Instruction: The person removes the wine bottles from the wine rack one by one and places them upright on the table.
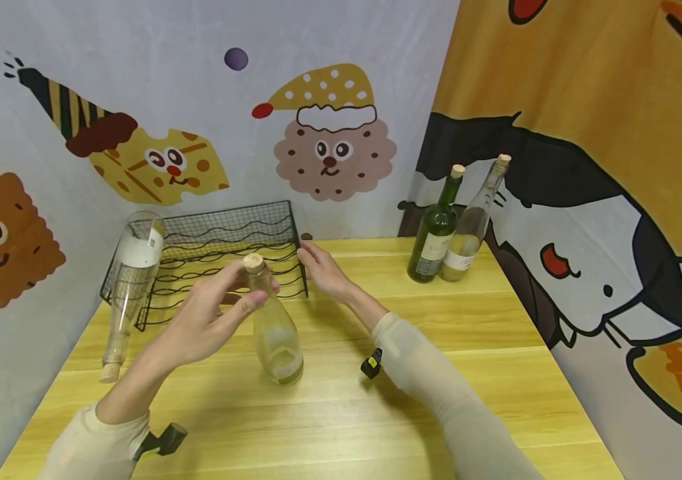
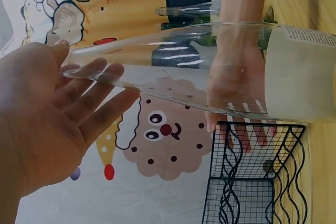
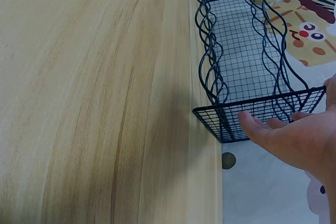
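Note:
My left hand (image 1: 203, 323) grips a clear corked glass bottle (image 1: 277, 337) by the neck, thumb on one side and fingers on the other. The bottle stands nearly upright over the middle of the table, its label (image 2: 302, 77) near the base. Behind it is a black wire rack (image 1: 233, 230) with wavy rails. My right hand (image 1: 329, 272) is at the rack's right end, fingers extended along the mesh end panel (image 3: 257, 99). Another clear corked bottle (image 1: 137, 252) with a white label lies at the rack's left end, its neck pointing toward the front.
At the table's back right, a green corked bottle (image 1: 437, 240) and a clear corked bottle (image 1: 471, 230) stand side by side. A cartoon-printed cloth (image 1: 197, 80) hangs behind the wooden table (image 1: 341, 427) and down its right side.

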### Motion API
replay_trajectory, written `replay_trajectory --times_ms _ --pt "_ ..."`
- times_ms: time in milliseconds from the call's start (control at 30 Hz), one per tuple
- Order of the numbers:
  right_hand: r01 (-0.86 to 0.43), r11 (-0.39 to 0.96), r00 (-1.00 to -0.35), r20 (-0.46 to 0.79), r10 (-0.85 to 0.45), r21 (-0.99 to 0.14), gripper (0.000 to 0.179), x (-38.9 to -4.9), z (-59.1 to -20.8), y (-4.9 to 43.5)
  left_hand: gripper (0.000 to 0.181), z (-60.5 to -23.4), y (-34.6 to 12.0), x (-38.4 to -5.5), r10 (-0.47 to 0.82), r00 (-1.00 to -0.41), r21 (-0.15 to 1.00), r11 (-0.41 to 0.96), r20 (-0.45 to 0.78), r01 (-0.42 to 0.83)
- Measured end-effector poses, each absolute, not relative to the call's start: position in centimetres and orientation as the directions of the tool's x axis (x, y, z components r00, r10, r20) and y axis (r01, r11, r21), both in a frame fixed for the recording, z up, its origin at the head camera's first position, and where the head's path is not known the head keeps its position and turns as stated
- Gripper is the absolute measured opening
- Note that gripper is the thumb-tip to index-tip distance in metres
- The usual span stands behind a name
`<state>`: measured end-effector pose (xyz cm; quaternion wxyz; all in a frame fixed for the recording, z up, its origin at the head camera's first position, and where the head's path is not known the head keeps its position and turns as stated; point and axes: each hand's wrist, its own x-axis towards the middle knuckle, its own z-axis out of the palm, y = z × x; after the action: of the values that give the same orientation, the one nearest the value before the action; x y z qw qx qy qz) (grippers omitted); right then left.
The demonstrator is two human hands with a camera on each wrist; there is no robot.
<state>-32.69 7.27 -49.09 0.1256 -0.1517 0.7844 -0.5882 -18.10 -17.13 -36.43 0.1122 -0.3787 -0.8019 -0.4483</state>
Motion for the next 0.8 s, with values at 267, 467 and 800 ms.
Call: replay_trajectory --times_ms 267,467,800 --pt "-0.099 0.26 -0.921 -0.011 -0.389 -0.96 0.071 -32.72 -49.02 7.26 0.044 -36.55 -17.28 -18.27 0.518 -0.684 0.652 0.282 0.514 0.704" --pt "-0.098 0.232 -0.918 -0.002 -0.396 -0.968 0.071 -32.86 -48.98 7.29 0.048 -36.3 -17.43 -18.26 0.532 -0.68 0.655 0.278 0.504 0.703" --pt "-0.088 0.246 -0.92 -0.016 -0.393 -0.965 0.074 -32.81 -49.2 7.31 0.061 -36.38 -18.07 -18.04 0.531 -0.708 0.659 0.325 0.466 0.678"
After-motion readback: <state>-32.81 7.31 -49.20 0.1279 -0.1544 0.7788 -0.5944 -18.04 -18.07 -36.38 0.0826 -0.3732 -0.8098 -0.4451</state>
